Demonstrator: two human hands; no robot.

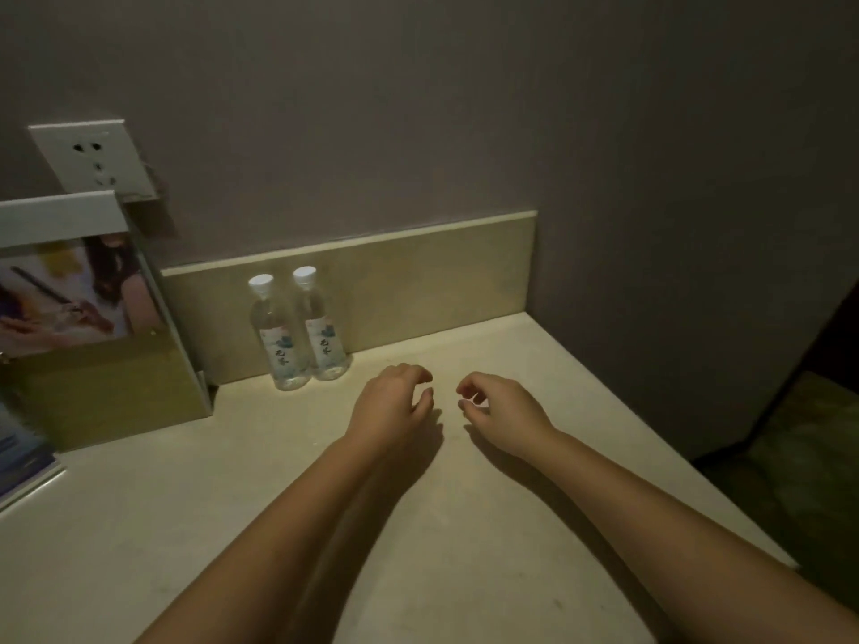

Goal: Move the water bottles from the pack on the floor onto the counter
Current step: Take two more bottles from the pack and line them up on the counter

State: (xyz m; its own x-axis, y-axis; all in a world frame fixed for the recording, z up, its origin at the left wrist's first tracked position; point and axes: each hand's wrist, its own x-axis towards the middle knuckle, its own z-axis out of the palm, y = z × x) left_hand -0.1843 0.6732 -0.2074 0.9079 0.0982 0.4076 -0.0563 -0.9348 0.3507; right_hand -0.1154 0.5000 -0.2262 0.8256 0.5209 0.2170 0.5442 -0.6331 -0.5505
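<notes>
The left hand (393, 404) and right hand (504, 409) reach out over the pale cream stone counter (465, 527), close together, fingers loosely curled and holding nothing. Two clear plastic water bottles, white-capped with pale labels, stand upright side by side at the beige backsplash (441, 276): the left bottle (280, 339) just beside the right bottle (325, 334), near the left hand.
</notes>
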